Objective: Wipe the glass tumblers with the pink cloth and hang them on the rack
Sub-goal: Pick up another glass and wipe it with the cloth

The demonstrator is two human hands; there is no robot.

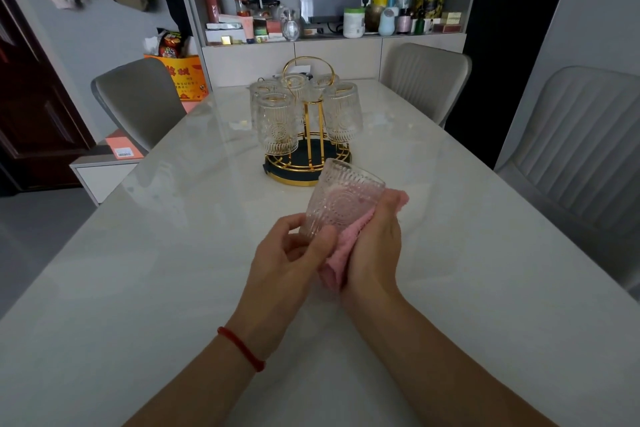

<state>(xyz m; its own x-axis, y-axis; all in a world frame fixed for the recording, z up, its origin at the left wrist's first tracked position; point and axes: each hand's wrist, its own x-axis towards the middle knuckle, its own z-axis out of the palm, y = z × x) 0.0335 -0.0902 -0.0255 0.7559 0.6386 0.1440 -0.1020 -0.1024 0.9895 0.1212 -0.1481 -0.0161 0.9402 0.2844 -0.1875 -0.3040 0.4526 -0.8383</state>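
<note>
Wiping is the step in hand, and it is best done by turning the glass against the cloth rather than dragging the cloth alone. The left hand pinches the base of the glass tumbler between thumb and curled fingers; that grip should stay low and firm, since the ribbed wall looks slippery and the glass is held clear of the table. To its right, the right hand cups the pink cloth against the tumbler's side, fingers wrapped round behind it. The cloth should reach the rim and the inside, judging by the task.

The tumbler is clear pressed glass with vertical ribs and a round medallion pattern, tilted with its mouth away from the person. It sits near the middle of the table, just short of the rack.

The rack is gold wire on a dark round base, towards the far edge. Hung tumblers stand inverted on it; the near side appears free. The exact count is unclear.
</note>
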